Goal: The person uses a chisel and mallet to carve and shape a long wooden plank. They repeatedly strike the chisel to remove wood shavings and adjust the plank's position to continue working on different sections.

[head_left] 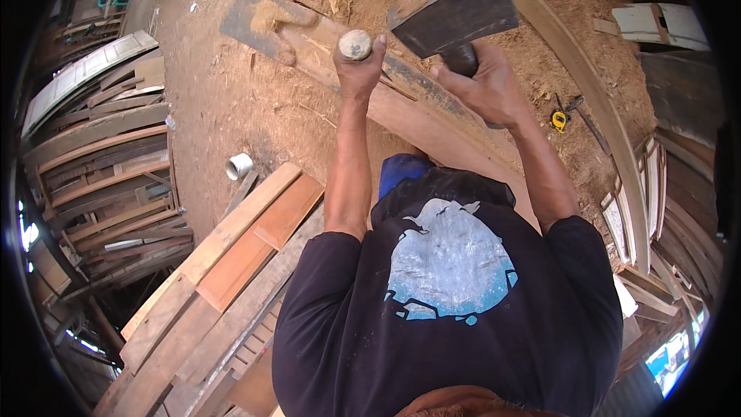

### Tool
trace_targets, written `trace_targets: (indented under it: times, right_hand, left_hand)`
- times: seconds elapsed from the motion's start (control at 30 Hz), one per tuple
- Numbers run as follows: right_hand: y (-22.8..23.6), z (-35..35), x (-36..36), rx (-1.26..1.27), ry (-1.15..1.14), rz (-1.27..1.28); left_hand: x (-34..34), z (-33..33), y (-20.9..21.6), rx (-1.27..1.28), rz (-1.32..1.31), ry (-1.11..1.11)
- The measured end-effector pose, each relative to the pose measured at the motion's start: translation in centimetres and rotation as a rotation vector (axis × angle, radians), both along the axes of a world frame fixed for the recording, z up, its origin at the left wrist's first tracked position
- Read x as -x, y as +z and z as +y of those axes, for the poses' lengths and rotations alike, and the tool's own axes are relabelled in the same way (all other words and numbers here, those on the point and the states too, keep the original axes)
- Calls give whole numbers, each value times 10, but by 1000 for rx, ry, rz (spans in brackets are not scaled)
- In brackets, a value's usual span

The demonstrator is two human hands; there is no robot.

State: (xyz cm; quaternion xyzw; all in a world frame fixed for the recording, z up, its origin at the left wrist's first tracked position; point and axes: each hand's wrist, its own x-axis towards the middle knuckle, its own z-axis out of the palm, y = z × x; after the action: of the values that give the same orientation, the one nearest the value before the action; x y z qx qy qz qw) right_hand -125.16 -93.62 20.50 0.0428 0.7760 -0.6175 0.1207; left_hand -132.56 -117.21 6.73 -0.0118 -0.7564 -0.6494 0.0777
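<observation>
person's right hand (494,85) clamped round shaft of block-headed mallet (463,22), one o'clock; looks heavy, hard, likely top-heavy; best held by shaft. left hand (360,77) closed round tool handle (356,45), twelve o'clock, above plank (428,133); likely stiff, best gripped below butt.

Wore a black T-shirt (451,355), short sleeves (312,270); roundish print (451,259) on it, pale grey fading to light blue, jagged edges. Blue cloth (400,171) showed below my hem. Hands (360,77) were bare.

Left hand (358,75) and right hand (492,83) are both clenched, forearms (350,162) extended forward.
</observation>
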Motion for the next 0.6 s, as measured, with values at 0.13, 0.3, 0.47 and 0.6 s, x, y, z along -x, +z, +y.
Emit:
trace_targets:
  times: [0.13,0.3,0.47,0.6]
  right_hand:
    - [10,-5,3,170,-125,110]
    - [17,-2,5,168,-99,132]
    - [26,-4,3,240,-148,188]
    - [25,-2,5,224,-140,232]
  left_hand:
    - [6,-2,9,133,15,-39]
    - [8,-12,-7,96,-29,-37]
    - [8,-14,-8,152,-48,-28]
    - [6,-13,-7,174,-50,-17]
